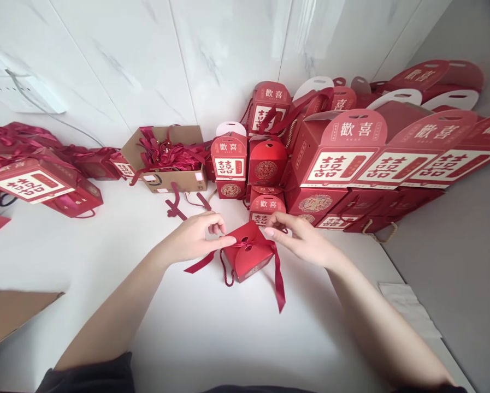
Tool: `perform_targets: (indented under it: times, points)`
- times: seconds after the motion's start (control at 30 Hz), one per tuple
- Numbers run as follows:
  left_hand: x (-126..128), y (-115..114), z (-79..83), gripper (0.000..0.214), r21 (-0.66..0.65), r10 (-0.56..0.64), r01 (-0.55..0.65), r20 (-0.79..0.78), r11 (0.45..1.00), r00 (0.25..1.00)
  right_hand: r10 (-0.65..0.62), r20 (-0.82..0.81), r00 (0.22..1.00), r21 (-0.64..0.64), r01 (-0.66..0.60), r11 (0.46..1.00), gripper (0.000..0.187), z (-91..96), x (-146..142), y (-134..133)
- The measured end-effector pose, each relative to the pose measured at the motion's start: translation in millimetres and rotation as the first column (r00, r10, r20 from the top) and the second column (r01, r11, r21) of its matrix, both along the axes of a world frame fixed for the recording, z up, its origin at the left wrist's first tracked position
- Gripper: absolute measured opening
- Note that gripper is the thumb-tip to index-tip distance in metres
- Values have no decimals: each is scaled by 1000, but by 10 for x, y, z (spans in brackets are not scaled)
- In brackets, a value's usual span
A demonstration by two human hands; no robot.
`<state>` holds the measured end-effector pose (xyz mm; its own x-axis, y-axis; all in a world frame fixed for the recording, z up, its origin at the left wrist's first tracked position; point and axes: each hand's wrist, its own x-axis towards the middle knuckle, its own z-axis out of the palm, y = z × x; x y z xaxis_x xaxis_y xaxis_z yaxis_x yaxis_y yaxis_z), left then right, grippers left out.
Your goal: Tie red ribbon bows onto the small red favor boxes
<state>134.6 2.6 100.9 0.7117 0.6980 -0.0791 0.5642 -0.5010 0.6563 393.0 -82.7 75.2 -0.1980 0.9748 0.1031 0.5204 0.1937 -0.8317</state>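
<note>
A small red gift box (255, 267) sits on the white table in front of me, its rounded top flaps folded over. A dark red ribbon (281, 284) is knotted across the top, with one loose tail hanging to each side. My left hand (198, 237) is at the box's left; its thumb rests by the knot, apart from the curled fingers. My right hand (304, 237) hovers at the box's right corner, thumb and bent fingers apart with nothing visible between them. A twisted cord handle (227, 273) hangs at the box's left side.
Behind my left hand stands a cardboard box (175, 180) full of ribbons; a few ribbon pieces (175, 207) lie before it. Stacked red gift boxes (338, 158) fill the right back. Ribboned boxes (35, 180) stand at left, cardboard (15, 314) at the near left edge.
</note>
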Motion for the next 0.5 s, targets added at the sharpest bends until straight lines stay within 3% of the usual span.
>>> perform_targets:
  times: [0.13, 0.37, 0.5]
  points:
    - [16, -29, -72, 42, 48, 19, -13, -143, 999, 990, 61, 30, 998, -33, -60, 998, 25, -122, -72, 28]
    - [-22, -53, -38, 37, -49, 75, -83, -142, 995, 987, 152, -236, 960, -247, -210, 946, 27, -177, -37, 31]
    - [-30, -76, 43, 33, -198, 14, -48, -170, 979, 985, 222, -189, 956, -289, -271, 918, 26, -155, -81, -8]
